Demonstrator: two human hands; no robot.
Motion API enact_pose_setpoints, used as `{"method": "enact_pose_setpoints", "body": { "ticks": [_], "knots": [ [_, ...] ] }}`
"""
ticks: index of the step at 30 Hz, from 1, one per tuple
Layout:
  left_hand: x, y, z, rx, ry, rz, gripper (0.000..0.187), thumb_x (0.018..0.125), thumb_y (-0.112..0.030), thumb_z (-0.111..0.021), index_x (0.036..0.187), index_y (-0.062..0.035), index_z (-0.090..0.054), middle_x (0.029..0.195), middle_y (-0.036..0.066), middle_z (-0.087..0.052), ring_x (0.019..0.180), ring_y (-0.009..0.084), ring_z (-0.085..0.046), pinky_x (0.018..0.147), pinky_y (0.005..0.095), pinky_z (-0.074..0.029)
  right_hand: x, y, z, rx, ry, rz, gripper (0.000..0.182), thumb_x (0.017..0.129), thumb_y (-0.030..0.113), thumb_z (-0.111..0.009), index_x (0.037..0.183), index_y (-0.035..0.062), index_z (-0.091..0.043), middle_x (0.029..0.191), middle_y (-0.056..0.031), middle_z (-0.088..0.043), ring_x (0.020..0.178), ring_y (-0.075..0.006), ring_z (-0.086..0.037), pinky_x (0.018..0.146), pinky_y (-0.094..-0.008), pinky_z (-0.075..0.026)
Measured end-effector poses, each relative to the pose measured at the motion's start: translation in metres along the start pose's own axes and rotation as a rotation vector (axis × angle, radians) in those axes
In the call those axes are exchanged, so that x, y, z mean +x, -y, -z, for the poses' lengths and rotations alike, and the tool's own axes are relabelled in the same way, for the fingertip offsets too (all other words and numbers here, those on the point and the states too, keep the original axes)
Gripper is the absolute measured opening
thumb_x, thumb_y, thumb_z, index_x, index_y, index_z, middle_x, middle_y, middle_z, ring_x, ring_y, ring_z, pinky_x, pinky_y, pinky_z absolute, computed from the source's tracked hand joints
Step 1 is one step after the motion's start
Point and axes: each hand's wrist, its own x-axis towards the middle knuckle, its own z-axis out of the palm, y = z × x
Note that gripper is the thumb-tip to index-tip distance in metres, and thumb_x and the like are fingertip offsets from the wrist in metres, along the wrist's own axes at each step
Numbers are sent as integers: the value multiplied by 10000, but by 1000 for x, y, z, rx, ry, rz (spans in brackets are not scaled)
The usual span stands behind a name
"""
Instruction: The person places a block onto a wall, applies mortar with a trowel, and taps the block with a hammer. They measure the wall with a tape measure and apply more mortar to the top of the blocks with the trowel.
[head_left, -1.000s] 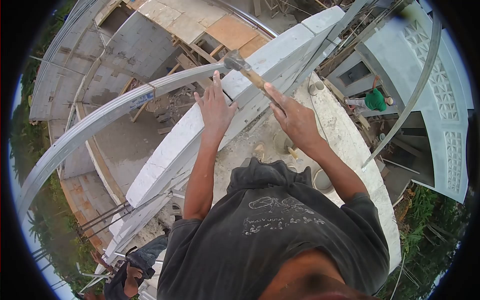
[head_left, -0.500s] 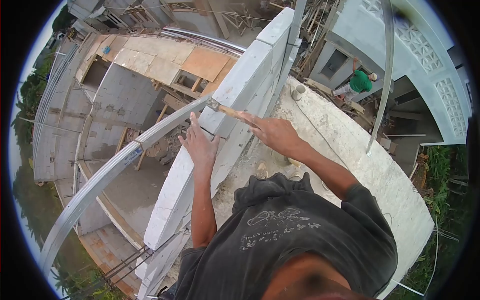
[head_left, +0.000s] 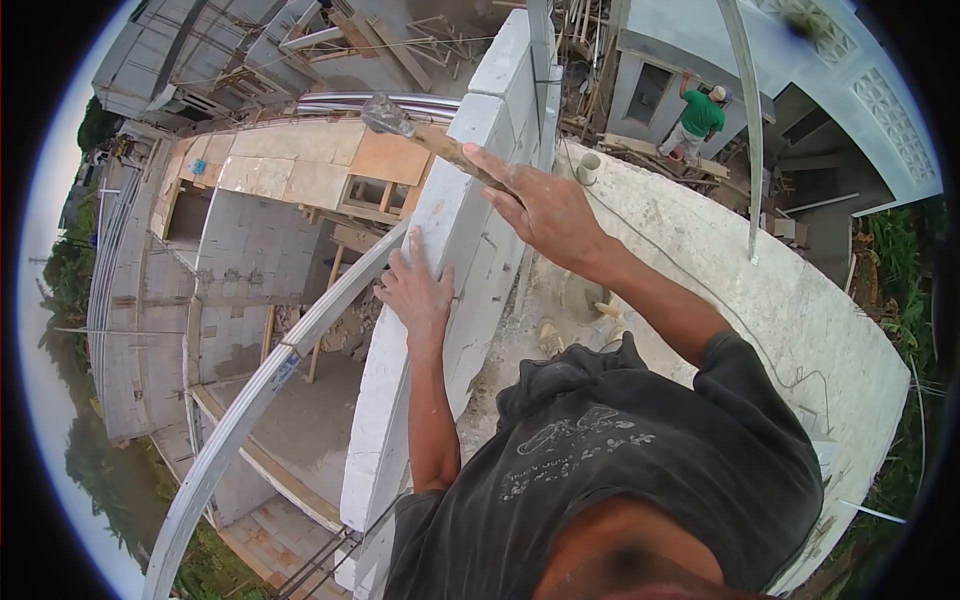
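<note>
My right hand [head_left: 552, 212] is closed round the wooden handle of a hammer [head_left: 440, 145]. The hammer's dusty metal head is raised to the left of the wall top. Fingers spread, my left hand [head_left: 416, 292] rests on the upper edge of a white block wall [head_left: 378, 420]. Close to its fingertips is the end of a long, pale metal channel [head_left: 285, 365], which slopes down to the lower left. Another white block [head_left: 497, 68] forms the far end of the wall.
A rough concrete slab [head_left: 690, 245] lies right of the wall, with a cable [head_left: 680, 262] and a short pipe [head_left: 588, 167] on it. Wooden formwork panels [head_left: 290, 165] stand lower on the left. A co-worker in a green shirt [head_left: 701, 117] stands below right. Thin metal rods [head_left: 335, 560] protrude near the wall's lower end.
My right hand has lifted the hammer up and away from the metal channel's end. My left hand stays on the wall top. The whole view has shifted slightly.
</note>
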Motion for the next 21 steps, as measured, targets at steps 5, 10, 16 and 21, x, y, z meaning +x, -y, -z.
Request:
{"method": "enact_pose_setpoints", "body": {
  "ticks": [5,10,16,21],
  "knots": [
    [0,3,0,19,0,-1,865,796,-429,-765,1536,-270,-345,1337,191,-455,1126,427,-514,989,627,-344,-18,-49,-46,-42,337,-271,550,995,335,-558,1510,251,-385,1021,-171,-689,823,-330,-681,662,-419,-543],
    [-1,-3,0,-6,17,15,868,803,-424,-762,1542,-272,-334,1317,185,-464,1130,420,-508,981,602,-350,-61,-53,-61,415,-221,-343,523,1002,369,-530,1468,160,-415,746,-99,-626,679,-281,-663,602,-409,-495],
    [-1,0,-3,40,12,8,872,807,-398,-755,1549,-290,-312,1396,193,-431,1194,437,-491,1019,632,-335,-69,-99,-94,1101,-330,-972,556,1037,363,-491,1507,94,-360,886,-42,-618,719,-202,-569,743,-375,-503],
    [-6,-2,5,20,60,29,869,818,-399,-747,1554,-299,-296,1417,198,-413,1225,434,-474,1058,684,-283,-30,-71,-43,241,-393,-255,546,1038,311,-498,1533,153,-333,847,-47,-567,677,-198,-557,623,-360,-494]
  ]
}}
